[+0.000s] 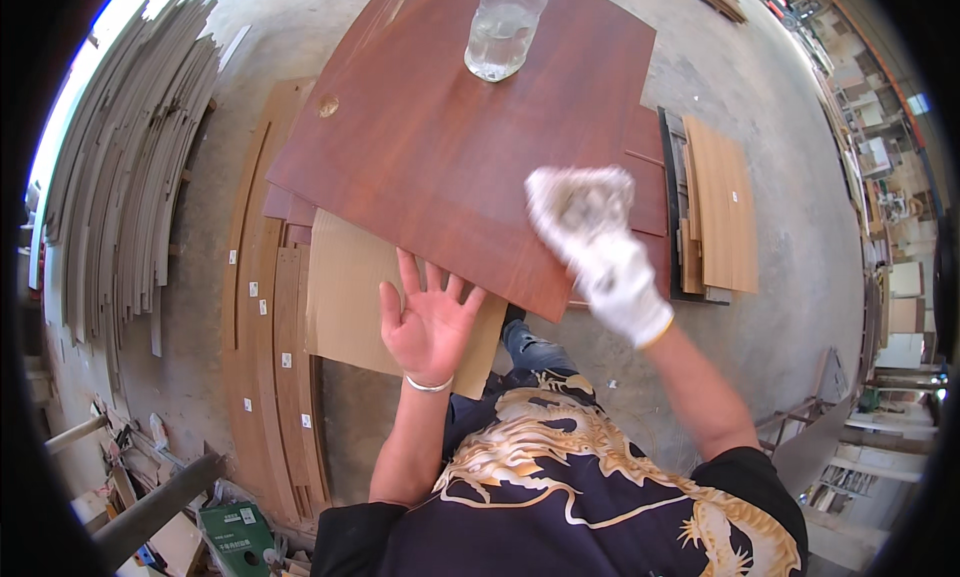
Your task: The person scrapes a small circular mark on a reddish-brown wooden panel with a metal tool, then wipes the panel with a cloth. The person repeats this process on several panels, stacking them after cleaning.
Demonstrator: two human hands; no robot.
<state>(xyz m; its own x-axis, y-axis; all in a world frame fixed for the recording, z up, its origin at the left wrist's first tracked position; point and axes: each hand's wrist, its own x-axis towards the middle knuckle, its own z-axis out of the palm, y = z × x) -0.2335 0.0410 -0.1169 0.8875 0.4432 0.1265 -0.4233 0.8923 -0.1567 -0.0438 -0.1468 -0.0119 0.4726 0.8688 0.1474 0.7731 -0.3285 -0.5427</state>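
Observation:
A large reddish-brown wood panel (440, 147) lies in front of me, its near edge at my hands. My bare left hand (430, 322) is palm up at that edge, fingers spread and stretched out, with the fingertips passing just under the panel. My right hand (622, 287), in a white work glove, is above the panel's right side. Its fingers are closed on a white rag (580, 202) with a grey, dirty patch; motion blurs both. Toward the far side of the panel stands a clear plastic bottle (500, 42), partly filled with clear liquid.
Cardboard (345, 292) lies beneath the panel's near left corner. Long brown boards (265, 357) are at the left, with a stack of grey strips (130, 177) beyond. Light wood panels (722, 202) lean at the right. A green box (237, 542) is at lower left.

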